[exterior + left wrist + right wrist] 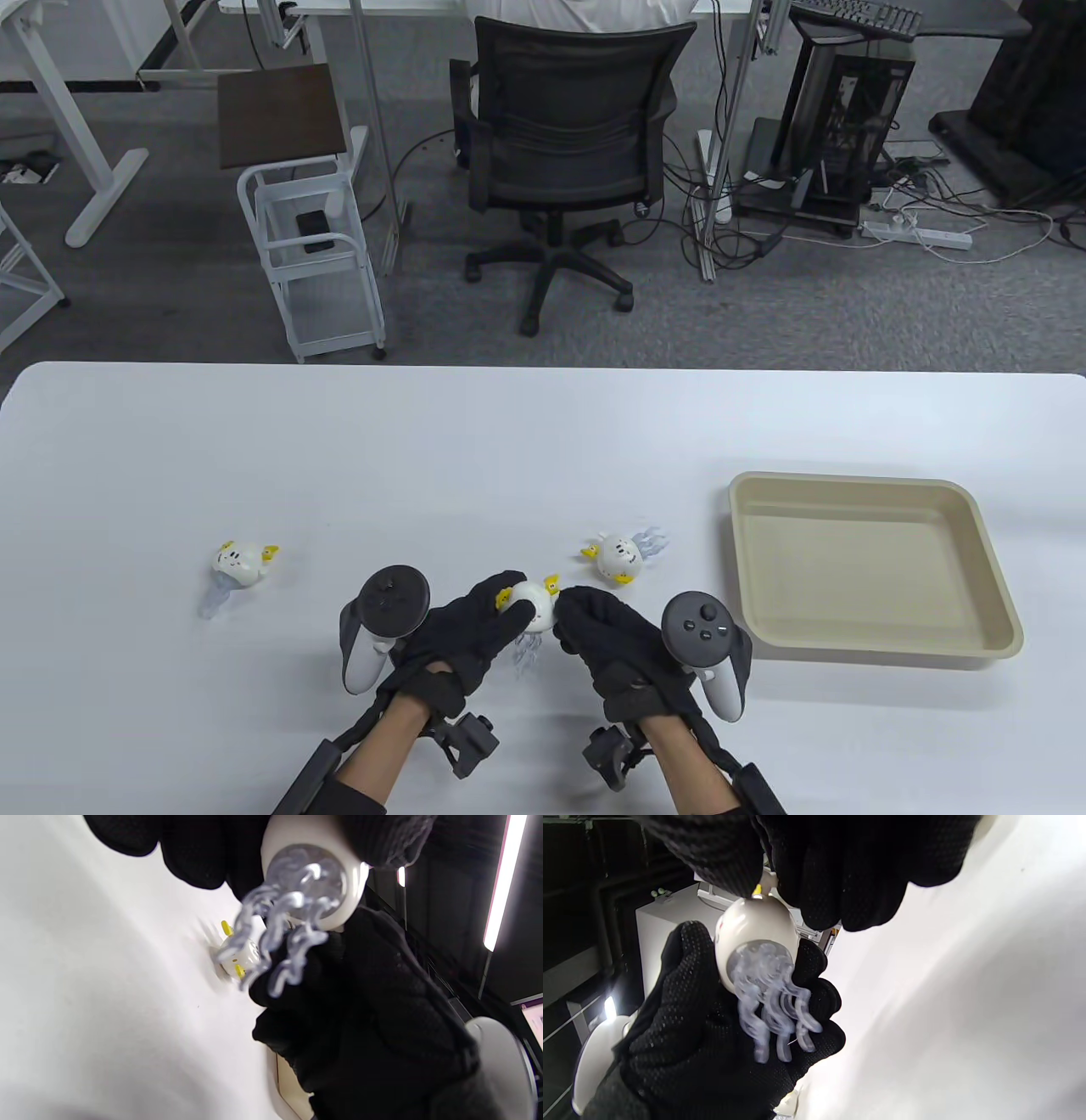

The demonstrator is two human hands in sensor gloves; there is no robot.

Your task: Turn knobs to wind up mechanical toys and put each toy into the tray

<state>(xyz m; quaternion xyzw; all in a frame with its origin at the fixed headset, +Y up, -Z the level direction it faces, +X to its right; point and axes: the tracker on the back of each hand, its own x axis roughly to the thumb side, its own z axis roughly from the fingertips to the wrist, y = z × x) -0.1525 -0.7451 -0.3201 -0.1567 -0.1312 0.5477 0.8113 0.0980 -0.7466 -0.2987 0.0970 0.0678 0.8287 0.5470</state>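
Both gloved hands meet near the table's front edge around one white wind-up toy (533, 604) with yellow side knobs and clear curly tentacles (772, 1014). My left hand (496, 613) grips the toy's round body (314, 887) from the left. My right hand (579, 618) pinches its yellow knob (757, 890) between thumb and fingers. The toy is lifted slightly off the table, tentacles hanging down. A second toy (618, 556) lies just beyond my right hand, and a third (234, 564) lies to the far left. The beige tray (848, 486) stands at the right with nothing in it.
The white table (509, 458) stretches wide beyond the hands. The second toy (237, 959) shows in the left wrist view behind the held one. Past the table's far edge stand an office chair (564, 144) and a small white cart (314, 255).
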